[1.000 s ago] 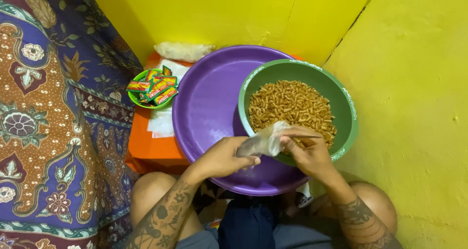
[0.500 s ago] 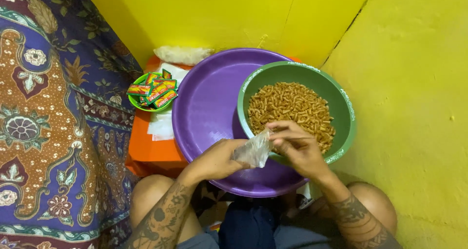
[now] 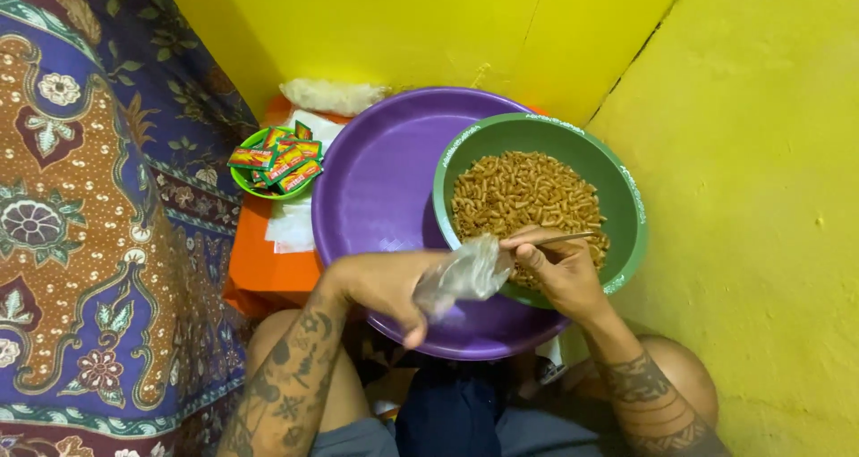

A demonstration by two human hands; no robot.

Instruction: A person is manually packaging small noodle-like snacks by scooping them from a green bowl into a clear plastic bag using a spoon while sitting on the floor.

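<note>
Small clear plastic bag, pinched by left hand; right hand grips thin metal spoon over green bowl of brown snack sticks: floppy mouth risks spillage.

At centre frame sit 2 large round vessels: 1 purple basin and 1 green bowl of short brown snack sticks, too many to count. At upper left, 1 small green bowl holds about 5 sachets, with 1 white bag above. In the lower middle, 2 hands, left hand and right hand, share 1 clear plastic bag and 1 thin stick-like tool.
</note>
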